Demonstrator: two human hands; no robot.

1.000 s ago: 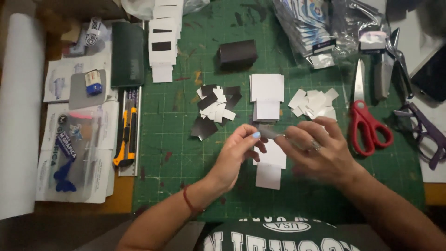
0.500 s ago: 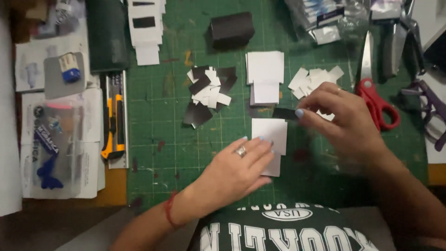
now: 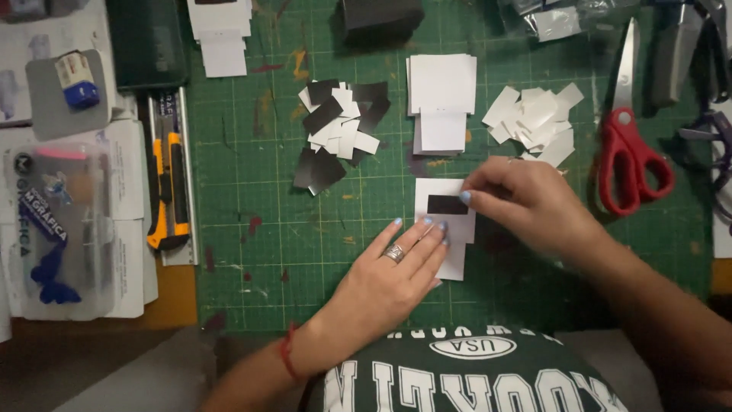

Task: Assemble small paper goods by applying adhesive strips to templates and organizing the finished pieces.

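A person seated at a bench works over a green cutting mat (image 3: 252,191), seen from above. The left hand (image 3: 385,282) lies flat, fingers together, its fingertips pressing down the near edge of a small white card (image 3: 442,191) on top of a short stack in front of the body. The right hand (image 3: 526,202) reaches in from the right, thumb and forefinger pinched on the right end of a black strip (image 3: 446,204) that lies across the card. The strip's long axis runs left to right, square to the forearms; it sits just beyond the left fingertips and touching the right fingertips, so the right hand is the nearer of the two and the one with a grip on it.

Beyond the hands, a stack of white cards (image 3: 441,91) rests on the mat. To the left of that stack lies a loose heap of black and white scraps (image 3: 335,126); to its right, just beyond the right hand, a scatter of small white slips (image 3: 534,114). Red-handled scissors (image 3: 629,145) lie to the right of the right hand, blades pointing away from the person. Well to the left of the left hand, a yellow utility knife (image 3: 169,191) lies beside a metal ruler (image 3: 191,175) at the mat's edge.
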